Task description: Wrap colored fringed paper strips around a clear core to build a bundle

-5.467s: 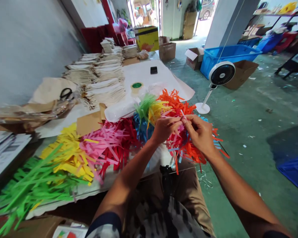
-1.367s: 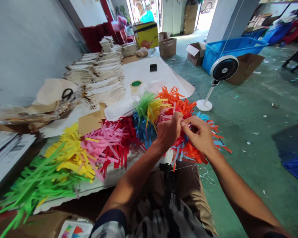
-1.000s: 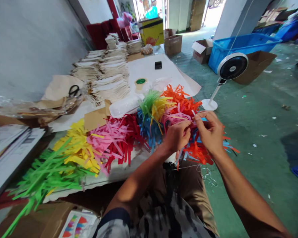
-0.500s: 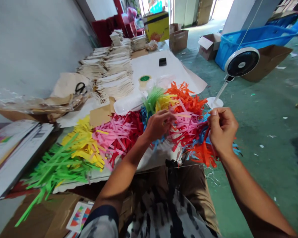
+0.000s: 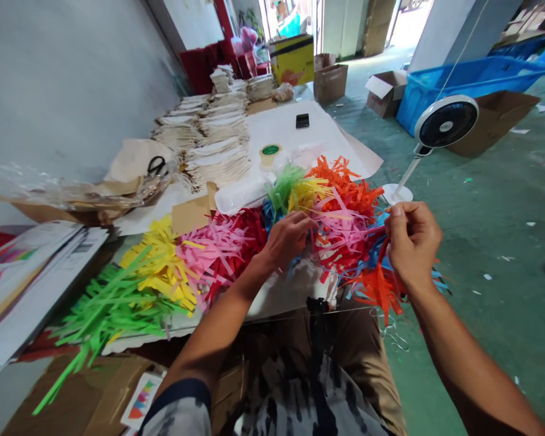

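A row of cut paper-strip bundles runs along the table's near edge. Green strips [image 5: 113, 303] lie at the left, then yellow strips [image 5: 161, 266], pink strips [image 5: 218, 242] and dark red strips [image 5: 249, 233]. My left hand [image 5: 291, 237] is over the middle of the row, fingers closed beside a small yellow bunch [image 5: 306, 192]; what they pinch is hidden. At the right end, my right hand [image 5: 413, 242] is closed, thumb against forefinger, on a thin reddish paper strip. Between my hands lies a pink bunch [image 5: 345, 227], with orange strips [image 5: 347, 191] behind it.
Behind the strips are a tape roll [image 5: 269, 154], a black phone-like object [image 5: 302, 120] and stacked whitish sheets [image 5: 220, 160]. Black-handled scissors [image 5: 156, 165] lie at the left. A white fan [image 5: 445, 124] stands right, before a blue crate [image 5: 413, 103].
The view has tilted slightly, so the surroundings sit a little lower and further right. Both hands keep nearly the same places and stay closed.
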A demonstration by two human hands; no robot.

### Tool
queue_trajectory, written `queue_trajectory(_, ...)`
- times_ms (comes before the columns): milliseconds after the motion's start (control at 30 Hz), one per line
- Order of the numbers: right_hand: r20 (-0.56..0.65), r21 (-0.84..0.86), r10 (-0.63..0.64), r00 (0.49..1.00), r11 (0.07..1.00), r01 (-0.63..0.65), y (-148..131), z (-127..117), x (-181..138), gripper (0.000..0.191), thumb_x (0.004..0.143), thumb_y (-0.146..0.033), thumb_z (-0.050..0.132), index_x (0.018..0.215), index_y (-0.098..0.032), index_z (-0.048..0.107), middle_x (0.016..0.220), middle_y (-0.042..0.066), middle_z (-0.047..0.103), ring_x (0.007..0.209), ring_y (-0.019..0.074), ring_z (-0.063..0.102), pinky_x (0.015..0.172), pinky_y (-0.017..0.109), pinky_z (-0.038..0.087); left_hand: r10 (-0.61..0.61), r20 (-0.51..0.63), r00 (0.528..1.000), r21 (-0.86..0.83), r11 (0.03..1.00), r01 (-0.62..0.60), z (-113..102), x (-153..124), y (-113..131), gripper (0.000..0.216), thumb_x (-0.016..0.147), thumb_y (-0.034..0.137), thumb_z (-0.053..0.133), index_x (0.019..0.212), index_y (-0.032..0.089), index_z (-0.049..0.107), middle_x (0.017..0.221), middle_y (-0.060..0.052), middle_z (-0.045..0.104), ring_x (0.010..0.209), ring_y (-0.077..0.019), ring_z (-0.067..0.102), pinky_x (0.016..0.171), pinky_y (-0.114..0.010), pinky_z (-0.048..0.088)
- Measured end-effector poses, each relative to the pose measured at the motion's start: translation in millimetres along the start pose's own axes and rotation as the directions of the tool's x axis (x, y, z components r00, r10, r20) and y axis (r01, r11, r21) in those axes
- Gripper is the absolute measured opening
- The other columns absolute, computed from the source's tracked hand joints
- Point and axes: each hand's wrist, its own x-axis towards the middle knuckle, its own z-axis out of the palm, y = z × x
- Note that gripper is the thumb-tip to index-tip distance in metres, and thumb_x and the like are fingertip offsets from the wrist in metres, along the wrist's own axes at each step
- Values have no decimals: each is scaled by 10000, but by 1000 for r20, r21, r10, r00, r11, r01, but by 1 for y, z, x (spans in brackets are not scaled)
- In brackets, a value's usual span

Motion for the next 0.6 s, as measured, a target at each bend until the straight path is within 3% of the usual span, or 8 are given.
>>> queue_trajectory(67, -4, 1, -5, 1000, 1000, 5, 0, 0, 0, 271, 1032, -471, 585, 880, -247, 610, 687, -19, 503, 583, 150, 433, 559, 346, 327, -87, -108, 990, -19, 996, 85, -12, -1, -7, 280, 908, 23, 592, 1044, 206, 753, 1045, -51, 709, 1022, -193, 640, 921, -319, 514)
queue_trajectory(133, 3, 2, -4, 1000, 1000, 4, -1, 0, 0, 265, 1032, -459, 587, 879, -244, 612, 694, -16, 511, 591, 153, 436, 566, 353, 330, -79, -106, 991, 31, 996, 83, -20, 0, -14, 236, 921, 41, 609, 959, 212, 767, 1005, -48, 704, 982, -198, 625, 863, -314, 501)
queue_trajectory(300, 22, 16, -1, 1000, 1000, 1, -4, 3, -2, 255, 1033, -445, 586, 885, -241, 621, 704, -14, 518, 599, 156, 437, 570, 356, 328, 72, 164, 984, 270, 956, -115, -16, 1, -15, 161, 956, 137, 673, 926, 225, 805, 972, -82, 673, 962, -238, 594, 800, -356, 461)
queue_trajectory(400, 34, 19, -5, 999, 1000, 4, -4, 4, -3, 240, 1038, -429, 582, 890, -245, 626, 705, -13, 512, 600, 156, 433, 567, 357, 323, 112, 222, 969, 313, 933, -179, -8, 0, -15, 127, 952, 171, 707, 869, 198, 799, 1004, -93, 667, 1008, -250, 596, 829, -372, 464)
queue_trajectory(500, 50, 13, -17, 999, 1000, 17, -4, 3, -3, 230, 1040, -415, 580, 892, -245, 627, 694, -20, 502, 591, 148, 424, 556, 349, 316, 111, 95, 989, 167, 978, -126, -10, 0, -24, 129, 963, 196, 712, 917, 229, 828, 1002, -69, 656, 982, -212, 606, 841, -343, 479)
queue_trajectory(600, 63, 7, -29, 998, 1000, 29, -4, 2, -3, 223, 1036, -412, 589, 894, -246, 632, 695, -16, 508, 592, 149, 427, 559, 350, 317, 4, -129, 992, -168, 985, -26, -25, 5, -39, 131, 978, 296, 724, 1044, 271, 835, 992, -41, 624, 923, -157, 617, 813, -296, 503)
